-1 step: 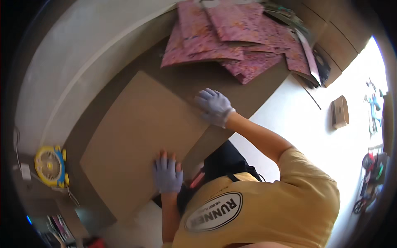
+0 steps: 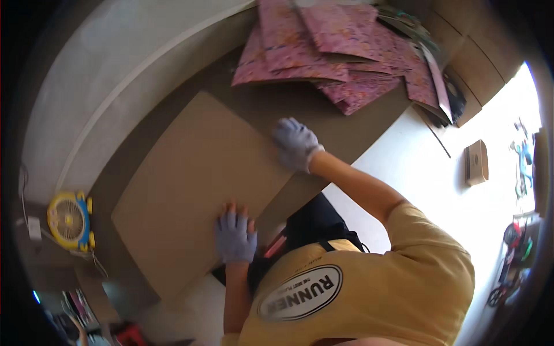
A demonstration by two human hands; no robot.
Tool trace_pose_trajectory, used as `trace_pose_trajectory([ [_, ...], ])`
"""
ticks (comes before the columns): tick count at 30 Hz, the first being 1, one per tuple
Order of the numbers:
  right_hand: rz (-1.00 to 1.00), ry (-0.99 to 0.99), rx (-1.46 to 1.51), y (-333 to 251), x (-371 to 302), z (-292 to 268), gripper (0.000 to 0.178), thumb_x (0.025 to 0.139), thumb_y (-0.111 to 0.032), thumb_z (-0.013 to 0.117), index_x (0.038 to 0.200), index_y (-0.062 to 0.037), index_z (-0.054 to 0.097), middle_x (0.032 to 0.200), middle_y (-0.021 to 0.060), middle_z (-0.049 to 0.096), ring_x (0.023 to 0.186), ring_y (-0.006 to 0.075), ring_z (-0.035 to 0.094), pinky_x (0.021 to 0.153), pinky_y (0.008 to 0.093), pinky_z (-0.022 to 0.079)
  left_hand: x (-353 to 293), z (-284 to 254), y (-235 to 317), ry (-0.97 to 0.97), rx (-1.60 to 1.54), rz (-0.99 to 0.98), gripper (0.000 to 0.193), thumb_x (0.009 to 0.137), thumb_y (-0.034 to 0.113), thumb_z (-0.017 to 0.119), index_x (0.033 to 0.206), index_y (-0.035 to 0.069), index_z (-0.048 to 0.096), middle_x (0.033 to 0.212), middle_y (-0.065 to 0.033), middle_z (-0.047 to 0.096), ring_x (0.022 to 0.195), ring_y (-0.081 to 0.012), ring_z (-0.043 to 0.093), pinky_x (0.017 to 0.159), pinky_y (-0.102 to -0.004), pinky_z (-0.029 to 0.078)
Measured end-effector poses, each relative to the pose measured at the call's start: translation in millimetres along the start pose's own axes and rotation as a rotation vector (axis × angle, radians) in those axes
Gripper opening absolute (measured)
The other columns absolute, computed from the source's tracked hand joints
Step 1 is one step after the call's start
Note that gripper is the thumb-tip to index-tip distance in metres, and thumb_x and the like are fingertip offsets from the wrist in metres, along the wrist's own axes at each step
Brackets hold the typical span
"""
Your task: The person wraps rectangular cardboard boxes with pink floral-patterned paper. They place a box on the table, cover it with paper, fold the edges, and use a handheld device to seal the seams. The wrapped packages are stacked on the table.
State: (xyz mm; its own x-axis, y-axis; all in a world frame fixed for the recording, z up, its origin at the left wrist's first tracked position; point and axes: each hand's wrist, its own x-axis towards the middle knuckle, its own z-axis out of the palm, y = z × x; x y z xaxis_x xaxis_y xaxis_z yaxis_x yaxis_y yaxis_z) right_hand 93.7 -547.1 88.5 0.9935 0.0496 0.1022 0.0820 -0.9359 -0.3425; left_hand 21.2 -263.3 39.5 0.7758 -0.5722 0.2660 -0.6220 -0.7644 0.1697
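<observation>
Brown board [image 2: 184, 184]: lies on the brown table [image 2: 353, 128], a four-cornered sheet with both of the person's hands at its edges.
Long axis: slants from lower left to upper right; one short end faces the lower left, the other the pink pile [image 2: 340, 34].
Left hand [image 2: 235, 237]: in a pale lavender glove with fingertips bare, palm down at the lower right long edge, fingers a little spread on the board and pointing away from the person.
Right hand [image 2: 297, 144]: in a like glove, at the upper right end near the right-hand corner; its fingers are blurred, and whether they pinch the edge cannot be told.
Pile: flat, flower-patterned pieces overlapping on the table, apart from the board.
Small brown box [image 2: 477, 162]: sits on the pale floor [image 2: 412, 173] at the right; its inside is hidden.
Brown panels [image 2: 476, 66]: at the upper right, beside the pile; whether they form a carton cannot be told.
Fan [image 2: 69, 220]: round, yellow and blue, left of the board.
</observation>
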Motion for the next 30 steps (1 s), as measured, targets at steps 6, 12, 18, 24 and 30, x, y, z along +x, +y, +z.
trace_pose_trajectory([
  [6,0.176,-0.134,-0.004,-42.1,89.6,27.0,0.05,0.078,-0.039,0.06,0.116,-0.007,0.06,0.123,0.0152,0.051,0.12,0.0315,0.046,0.095,0.0388,0.045,-5.0,4.7,-2.8,0.14,-0.066,-0.022,0.033,0.088,0.021,0.052,0.117,0.008,0.058,0.128,-0.0174,0.052,0.119,-0.0383,0.048,0.096,-0.0479,0.039],
  [12,0.176,-0.179,0.035,-50.4,119.0,27.2,0.059,0.078,-0.048,0.057,0.117,-0.0045,0.06,0.13,0.0172,0.046,0.122,0.0315,0.045,0.098,0.0359,0.042,-2.7,4.0,0.5,0.184,-0.088,-0.032,0.032,0.088,0.02,0.052,0.115,0.006,0.059,0.126,-0.0177,0.054,0.116,-0.0391,0.05,0.094,-0.0474,0.04],
  [18,0.261,-0.046,-0.064,-34.7,149.1,66.1,0.051,0.075,-0.041,0.059,0.114,-0.0086,0.051,0.118,0.0149,0.051,0.112,0.0326,0.05,0.094,0.0376,0.045,3.4,-3.0,9.4,0.136,-0.068,-0.002,0.033,0.091,0.025,0.051,0.116,0.005,0.058,0.127,-0.0192,0.053,0.115,-0.0413,0.05,0.095,-0.0506,0.04],
  [24,0.283,0.36,0.317,-32.2,141.0,104.7,0.053,0.065,-0.031,0.072,0.108,-0.0092,0.05,0.11,0.0154,0.05,0.093,0.0358,0.054,0.081,0.045,0.049,1.2,2.9,9.7,0.114,-0.05,-0.013,0.038,0.094,0.033,0.049,0.114,0.002,0.059,0.131,-0.0207,0.05,0.119,-0.042,0.047,0.095,-0.0505,0.04],
  [30,0.304,0.255,0.386,-50.7,122.7,74.2,0.048,0.069,-0.032,0.068,0.108,-0.007,0.057,0.111,0.0148,0.051,0.095,0.0342,0.055,0.082,0.0425,0.049,-5.4,-1.8,10.5,0.067,-0.047,-0.06,0.042,0.095,0.035,0.048,0.116,0.0,0.058,0.129,-0.0222,0.051,0.118,-0.0428,0.046,0.095,-0.0503,0.039],
])
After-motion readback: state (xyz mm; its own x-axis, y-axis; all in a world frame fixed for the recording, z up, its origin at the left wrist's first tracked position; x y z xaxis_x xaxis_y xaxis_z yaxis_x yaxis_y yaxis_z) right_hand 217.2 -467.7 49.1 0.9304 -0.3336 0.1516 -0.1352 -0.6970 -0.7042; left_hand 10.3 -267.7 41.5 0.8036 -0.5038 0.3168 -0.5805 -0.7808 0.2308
